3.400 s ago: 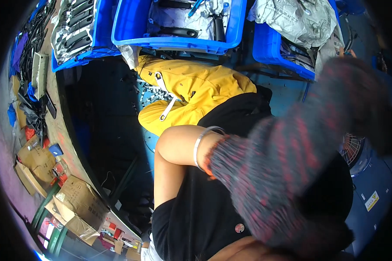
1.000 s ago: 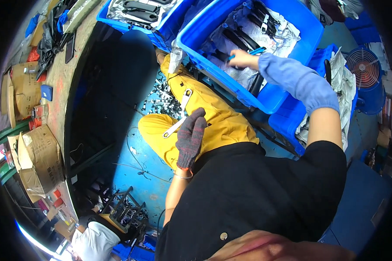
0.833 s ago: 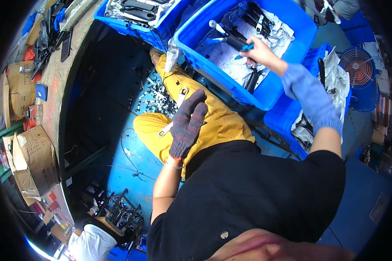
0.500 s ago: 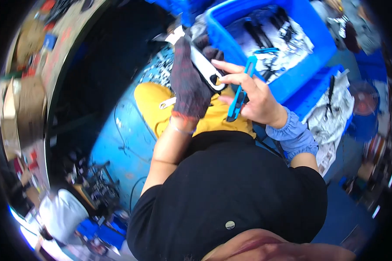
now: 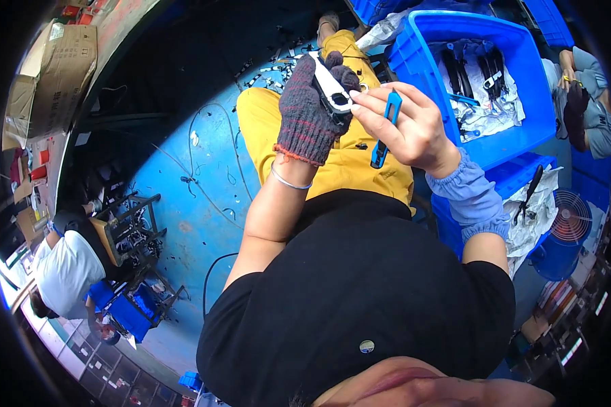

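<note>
My left hand (image 5: 304,112), in a dark knitted glove with red flecks, is closed around a long white-and-black part (image 5: 329,85). The part tapers and has a loop-like opening at its near end; its far end shows beyond the glove. My bare right hand (image 5: 409,132) touches that looped end with its fingertips. A blue utility knife (image 5: 392,110) is held between the fingers of this same hand, its body slanting down past the palm. Both hands are above my lap in yellow trousers (image 5: 360,168).
At right stands a blue bin (image 5: 414,64) holding black-handled tools on crumpled paper. Below it, a blue tray (image 5: 448,217) carries paper and a black tool. A fan (image 5: 571,217) is farther right, a cardboard box (image 5: 54,81) far left. Other people sit at left and right; cables (image 5: 214,186) cross the floor.
The view has shifted. The left hand's part has swung slightly, and the right fingers have closed in on its looped end. A white piece seen on my left thigh is no longer visible there.
</note>
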A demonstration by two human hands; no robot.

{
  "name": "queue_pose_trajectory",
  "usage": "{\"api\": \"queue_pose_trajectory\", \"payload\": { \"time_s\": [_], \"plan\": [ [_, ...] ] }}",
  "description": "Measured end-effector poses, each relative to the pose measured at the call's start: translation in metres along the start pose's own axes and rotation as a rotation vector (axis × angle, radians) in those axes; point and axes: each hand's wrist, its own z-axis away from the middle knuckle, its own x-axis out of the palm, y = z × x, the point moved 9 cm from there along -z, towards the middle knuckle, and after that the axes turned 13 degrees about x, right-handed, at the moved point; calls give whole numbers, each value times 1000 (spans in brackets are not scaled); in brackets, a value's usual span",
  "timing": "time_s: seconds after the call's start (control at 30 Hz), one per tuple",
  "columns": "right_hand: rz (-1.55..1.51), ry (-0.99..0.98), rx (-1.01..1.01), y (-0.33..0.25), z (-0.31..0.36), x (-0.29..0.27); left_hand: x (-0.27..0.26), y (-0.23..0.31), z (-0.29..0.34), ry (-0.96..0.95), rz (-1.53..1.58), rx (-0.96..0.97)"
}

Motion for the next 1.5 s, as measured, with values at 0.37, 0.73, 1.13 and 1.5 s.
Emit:
{"api": "queue_pose_trajectory", "payload": {
  "time_s": [0.37, 0.73, 1.13, 1.5],
  "plan": [
    [-322, 31, 390, 43, -6, -3, 15, -1, 8, -133, -167, -41],
    [-475, -43, 205, 32, -11, 12, 12, 45, 12, -372, -1324, 533],
    [-15, -80, -92, 2, -4, 7, -13, 14, 4, -237, -641, 351],
    [-230, -62, 124, 33, 0, 24, -2, 2, 21, -251, -768, 124]
  ]
}}
